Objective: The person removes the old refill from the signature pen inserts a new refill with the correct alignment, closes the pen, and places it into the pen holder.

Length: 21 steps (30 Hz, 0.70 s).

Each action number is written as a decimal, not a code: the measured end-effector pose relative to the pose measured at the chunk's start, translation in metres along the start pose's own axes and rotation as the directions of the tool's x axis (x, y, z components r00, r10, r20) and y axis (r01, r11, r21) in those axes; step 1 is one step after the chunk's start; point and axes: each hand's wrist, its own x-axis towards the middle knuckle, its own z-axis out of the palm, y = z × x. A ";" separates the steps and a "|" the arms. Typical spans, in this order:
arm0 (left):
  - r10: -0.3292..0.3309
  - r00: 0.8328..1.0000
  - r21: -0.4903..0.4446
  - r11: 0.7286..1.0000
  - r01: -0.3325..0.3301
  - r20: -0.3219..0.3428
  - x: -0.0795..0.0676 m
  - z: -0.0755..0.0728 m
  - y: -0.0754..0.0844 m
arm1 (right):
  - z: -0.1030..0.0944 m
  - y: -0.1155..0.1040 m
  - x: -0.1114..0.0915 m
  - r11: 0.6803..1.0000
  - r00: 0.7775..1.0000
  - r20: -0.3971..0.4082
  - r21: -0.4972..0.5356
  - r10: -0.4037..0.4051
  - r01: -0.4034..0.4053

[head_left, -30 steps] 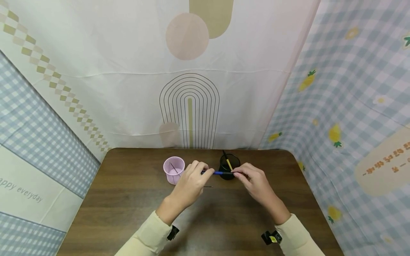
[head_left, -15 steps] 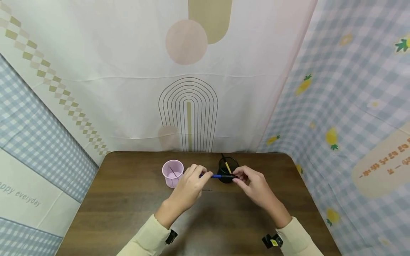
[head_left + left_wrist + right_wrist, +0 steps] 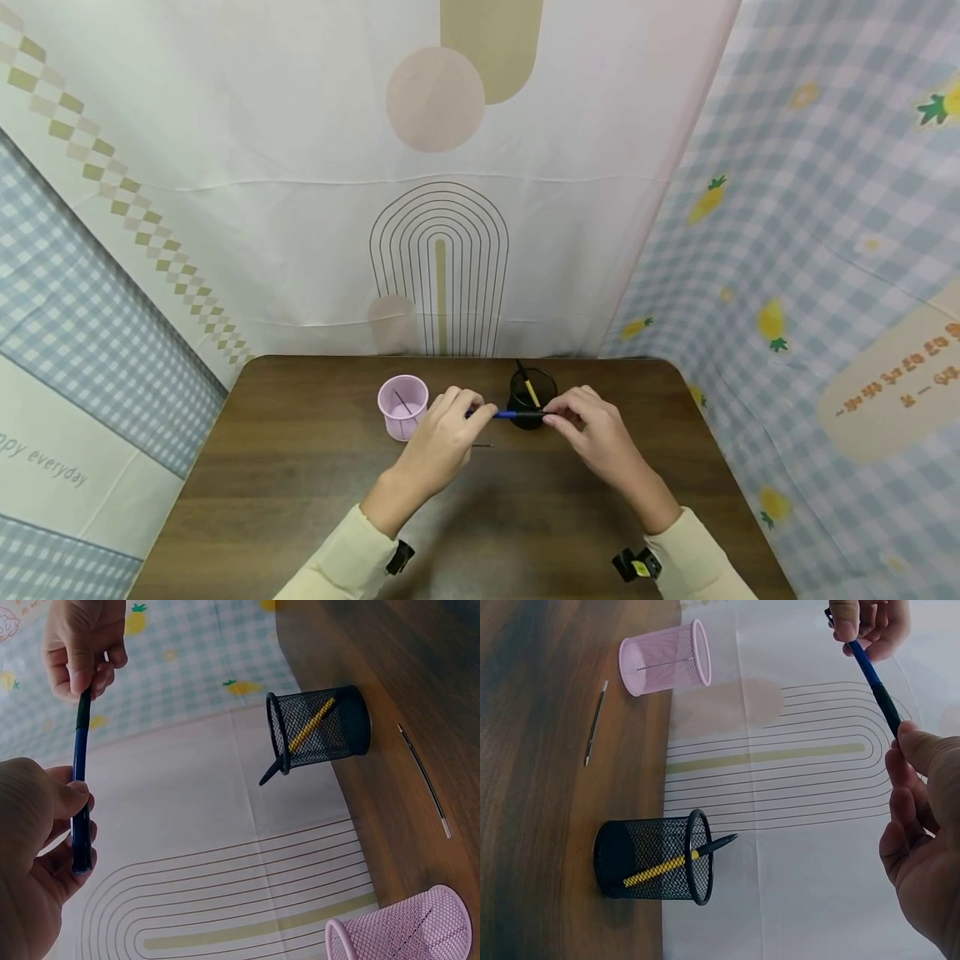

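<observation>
Both hands hold one blue pen with a black grip section (image 3: 508,414) above the table. The left hand (image 3: 445,429) pinches its blue barrel between thumb and fingers. At the other end, the right hand (image 3: 588,423) pinches the black tip section with thumb and fingertips. Behind the pen stands a black mesh pen cup (image 3: 656,855) with a yellow and black pen (image 3: 664,870) leaning in it. A pink mesh pen cup (image 3: 403,408) stands left of the left hand with a thin dark refill (image 3: 664,664) inside. Another pen refill (image 3: 424,782) lies on the table below the hands.
The brown wooden table (image 3: 300,500) ends at the back against a white printed cloth (image 3: 322,250). A blue checked cloth (image 3: 750,250) hangs along the right side, with a similar one (image 3: 97,275) on the left.
The right fingers have shifted slightly along the black end of the pen, curling more at half a second ago. The left hand keeps its grip. The head view has tilted slightly.
</observation>
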 end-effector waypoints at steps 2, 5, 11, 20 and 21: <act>0.001 1.000 0.002 1.000 -0.001 -0.004 0.000 0.000 0.000 | 0.000 0.000 0.000 1.000 1.000 -0.001 0.000 -0.003 0.003; 0.003 1.000 0.009 1.000 -0.003 -0.007 -0.001 0.001 -0.001 | 0.000 -0.001 0.001 1.000 1.000 -0.002 -0.001 -0.004 0.004; 0.016 1.000 0.014 1.000 -0.016 -0.020 0.000 0.000 0.000 | 0.002 0.000 0.000 1.000 1.000 -0.003 -0.005 -0.011 0.011; 0.029 0.999 0.011 1.000 -0.028 -0.022 0.001 -0.001 0.001 | 0.005 0.000 -0.001 0.999 1.000 -0.009 -0.028 0.016 -0.016; 0.028 0.999 0.009 1.000 -0.027 -0.025 0.001 -0.001 0.001 | 0.006 0.000 -0.002 0.999 1.000 -0.010 -0.028 0.018 -0.018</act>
